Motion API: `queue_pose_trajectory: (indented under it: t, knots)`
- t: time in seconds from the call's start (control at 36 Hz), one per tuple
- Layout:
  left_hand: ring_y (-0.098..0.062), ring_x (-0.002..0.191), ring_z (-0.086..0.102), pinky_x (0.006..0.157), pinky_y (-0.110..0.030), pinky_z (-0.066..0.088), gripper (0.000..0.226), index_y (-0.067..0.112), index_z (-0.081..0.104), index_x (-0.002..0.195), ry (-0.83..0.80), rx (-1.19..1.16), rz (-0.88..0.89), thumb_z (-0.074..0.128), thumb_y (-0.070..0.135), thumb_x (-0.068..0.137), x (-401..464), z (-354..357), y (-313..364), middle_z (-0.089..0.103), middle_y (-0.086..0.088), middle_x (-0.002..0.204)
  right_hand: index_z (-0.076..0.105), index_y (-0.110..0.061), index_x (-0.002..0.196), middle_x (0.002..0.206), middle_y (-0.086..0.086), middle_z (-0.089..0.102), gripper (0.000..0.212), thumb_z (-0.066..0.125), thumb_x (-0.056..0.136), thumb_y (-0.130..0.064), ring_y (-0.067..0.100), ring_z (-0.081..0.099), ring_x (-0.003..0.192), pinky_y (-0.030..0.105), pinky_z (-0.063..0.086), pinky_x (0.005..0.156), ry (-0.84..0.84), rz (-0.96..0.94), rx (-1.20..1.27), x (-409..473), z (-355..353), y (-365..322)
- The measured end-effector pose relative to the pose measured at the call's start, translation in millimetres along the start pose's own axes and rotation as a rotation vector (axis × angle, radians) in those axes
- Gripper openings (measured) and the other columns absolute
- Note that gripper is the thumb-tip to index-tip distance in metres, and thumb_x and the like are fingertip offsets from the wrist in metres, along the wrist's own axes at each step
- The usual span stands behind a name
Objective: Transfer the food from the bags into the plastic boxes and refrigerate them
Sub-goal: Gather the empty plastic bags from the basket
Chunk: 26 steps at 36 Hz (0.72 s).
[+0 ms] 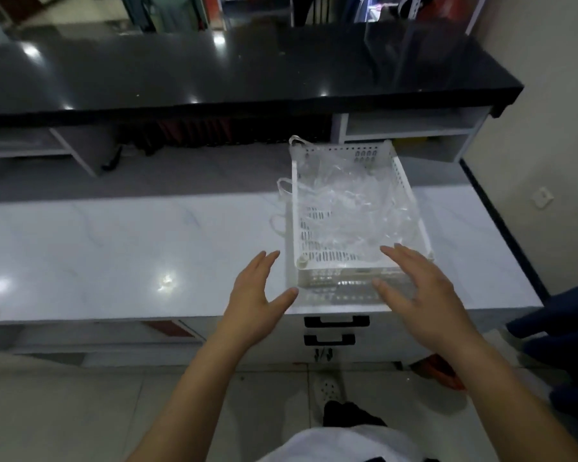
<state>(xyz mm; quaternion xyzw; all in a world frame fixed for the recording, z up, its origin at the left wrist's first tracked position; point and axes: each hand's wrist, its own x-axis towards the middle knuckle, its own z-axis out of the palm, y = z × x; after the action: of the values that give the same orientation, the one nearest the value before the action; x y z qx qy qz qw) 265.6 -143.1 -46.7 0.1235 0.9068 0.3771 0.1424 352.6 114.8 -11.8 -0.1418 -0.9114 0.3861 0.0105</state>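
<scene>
Two hands, left hand [257, 295] and right hand [424, 288], fingers spread, flank white basket [344, 265] of seemingly empty clear bags [347, 201]; uneven lift could spill them onto bench [114, 248].

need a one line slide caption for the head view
Both open hands, left hand and right hand, reach toward a white perforated basket of clear plastic bags on a marble-look counter.
</scene>
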Motion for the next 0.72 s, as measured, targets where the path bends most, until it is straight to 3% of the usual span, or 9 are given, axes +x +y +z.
queue_pose_trajectory:
  t: [0.11,0.28,0.39,0.47,0.58,0.64,0.72]
  knots:
    - [-0.009,0.151,0.013,0.121,-0.038,0.018,0.07,0.04,0.027,0.154,0.015,0.03,-0.015,0.061,0.049,0.094,39.5,3.1,17.9,0.016,0.012,0.165,0.044,-0.034,0.148,0.161,-0.009,0.031,0.057,0.064,0.094,-0.039,0.015,0.017,0.151,0.044,0.014,0.123,-0.089,-0.049,-0.095,41.4,-0.9,8.8]
    - [-0.02,0.152,0.014,0.122,-0.044,0.016,0.061,0.039,0.038,0.149,0.041,0.171,0.001,0.062,0.048,0.093,97.1,21.0,38.1,0.021,0.007,0.165,0.046,-0.037,0.146,0.161,-0.006,0.031,0.056,0.06,0.093,-0.049,0.019,0.017,0.152,0.045,0.013,0.122,-0.122,-0.161,-0.205,93.8,-1.5,26.0]
    - [-0.028,0.154,0.006,0.123,-0.048,0.006,0.061,0.04,0.037,0.149,0.033,0.374,0.035,0.06,0.05,0.093,127.3,36.6,46.0,0.015,0.003,0.167,0.034,-0.047,0.149,0.166,-0.007,0.017,0.062,0.052,0.092,-0.062,0.022,0.003,0.154,0.047,0.003,0.121,-0.226,-0.117,-0.449,123.2,-2.3,38.9]
    - [-0.031,0.154,-0.002,0.121,-0.05,-0.008,0.06,0.04,0.038,0.148,-0.007,0.564,0.074,0.058,0.05,0.094,143.4,47.5,46.3,0.009,0.0,0.168,0.043,-0.049,0.142,0.167,-0.006,0.014,0.053,0.055,0.091,-0.06,0.023,-0.003,0.154,0.051,-0.002,0.119,-0.304,-0.079,-0.531,135.5,-0.6,46.4]
    - [-0.029,0.155,0.0,0.116,-0.046,-0.02,0.031,0.036,0.066,0.124,0.04,0.61,0.138,0.06,0.046,0.095,154.3,50.7,44.2,0.018,0.002,0.167,0.064,-0.047,0.115,0.159,-0.009,0.034,0.021,0.06,0.094,-0.046,0.022,0.01,0.152,0.05,0.001,0.118,-0.258,-0.09,-0.561,144.7,-5.1,51.6]
    - [-0.026,0.154,0.006,0.118,-0.043,-0.016,0.018,0.034,0.073,0.106,0.084,0.52,0.174,0.061,0.043,0.096,155.5,45.7,43.7,0.027,0.004,0.164,0.069,-0.043,0.098,0.146,-0.01,0.05,0.01,0.063,0.094,-0.037,0.019,0.026,0.146,0.047,0.007,0.117,-0.188,-0.111,-0.512,148.2,-12.9,53.4]
    - [-0.019,0.152,0.014,0.12,-0.039,-0.002,0.01,0.034,0.073,0.095,0.097,0.3,0.147,0.066,0.041,0.093,147.5,29.6,48.4,0.035,0.009,0.16,0.068,-0.041,0.086,0.133,-0.011,0.058,0.012,0.067,0.093,-0.031,0.016,0.038,0.137,0.045,0.015,0.117,-0.136,-0.142,-0.442,148.9,-30.6,49.9]
